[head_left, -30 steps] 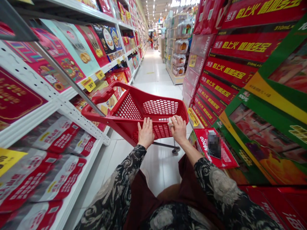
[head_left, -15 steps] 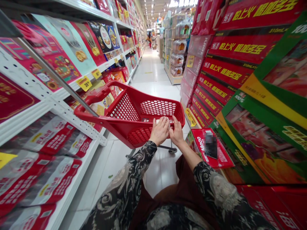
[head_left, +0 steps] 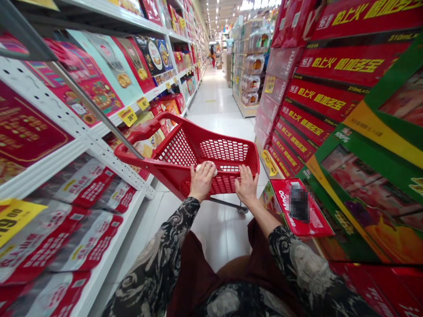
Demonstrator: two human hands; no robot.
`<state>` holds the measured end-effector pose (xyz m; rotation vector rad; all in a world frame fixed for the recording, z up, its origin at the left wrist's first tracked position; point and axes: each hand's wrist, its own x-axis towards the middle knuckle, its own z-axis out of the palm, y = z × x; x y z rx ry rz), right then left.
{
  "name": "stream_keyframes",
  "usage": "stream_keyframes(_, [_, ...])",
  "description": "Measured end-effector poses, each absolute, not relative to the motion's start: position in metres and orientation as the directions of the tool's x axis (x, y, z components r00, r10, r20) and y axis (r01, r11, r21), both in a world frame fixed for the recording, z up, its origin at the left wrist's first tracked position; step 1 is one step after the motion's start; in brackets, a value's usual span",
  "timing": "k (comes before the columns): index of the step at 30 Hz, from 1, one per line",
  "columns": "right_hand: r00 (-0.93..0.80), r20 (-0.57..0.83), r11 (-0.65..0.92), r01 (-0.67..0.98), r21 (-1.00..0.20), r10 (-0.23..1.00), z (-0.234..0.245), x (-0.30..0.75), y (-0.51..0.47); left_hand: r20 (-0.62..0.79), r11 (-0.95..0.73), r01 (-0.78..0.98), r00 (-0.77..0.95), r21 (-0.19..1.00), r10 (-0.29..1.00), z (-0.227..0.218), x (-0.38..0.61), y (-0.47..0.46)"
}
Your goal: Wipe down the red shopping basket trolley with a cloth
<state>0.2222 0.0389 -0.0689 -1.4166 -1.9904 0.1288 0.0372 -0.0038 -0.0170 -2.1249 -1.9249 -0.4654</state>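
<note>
My left hand [head_left: 201, 181] lies on the near rim of the red cart [head_left: 218, 143], fingers together over a white wad [head_left: 198, 167], cloth or paper, I can't tell which; I have it held against the plastic. My right hand [head_left: 246, 186] grips nothing: the fingers are spread and reach the same rim, to the right of the left one.

The cart stands just in front of me, side-on across the aisle, its basket between the shelf [head_left: 82, 132] on the left and the stacks on the right. A metal pole [head_left: 95, 112] slants from its left end up to the far left.

Gift boxes [head_left: 107, 64] fill the shelf, with bottle packs [head_left: 79, 182] below. On the right, near me, a red box [head_left: 319, 222] sits beside green boxes [head_left: 352, 176]; red cases [head_left: 317, 90] rise beyond them. Far down the aisle is a person [head_left: 212, 53].
</note>
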Motion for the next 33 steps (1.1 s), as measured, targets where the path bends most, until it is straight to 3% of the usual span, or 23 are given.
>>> stream_keyframes(6, [-0.234, 0.493, 0.45, 0.808, -0.381, 0.838, -0.074, 0.222, 0.04, 0.336, -0.218, 0.976, 0.212, -0.02, 0.918, -0.024, 0.053, 0.0])
stream_keyframes(15, [-0.238, 0.504, 0.462, 0.8, -0.382, 0.83, -0.079, 0.226, 0.046, 0.41, 0.087, 0.995, -0.062, -0.042, 0.91, -0.003, -0.03, -0.016])
stream_keyframes(24, [-0.275, 0.534, 0.492, 0.81, -0.32, 0.8, -0.083, 0.232, 0.05, 0.368, -0.01, 0.998, 0.031, -0.061, 0.929, -0.007, -0.016, -0.013])
stream_keyframes(33, [-0.253, 0.535, 0.478, 0.811, -0.337, 0.806, -0.082, 0.23, 0.051, 0.505, 0.28, 0.96, -0.233, -0.017, 0.831, 0.032, -0.092, -0.039])
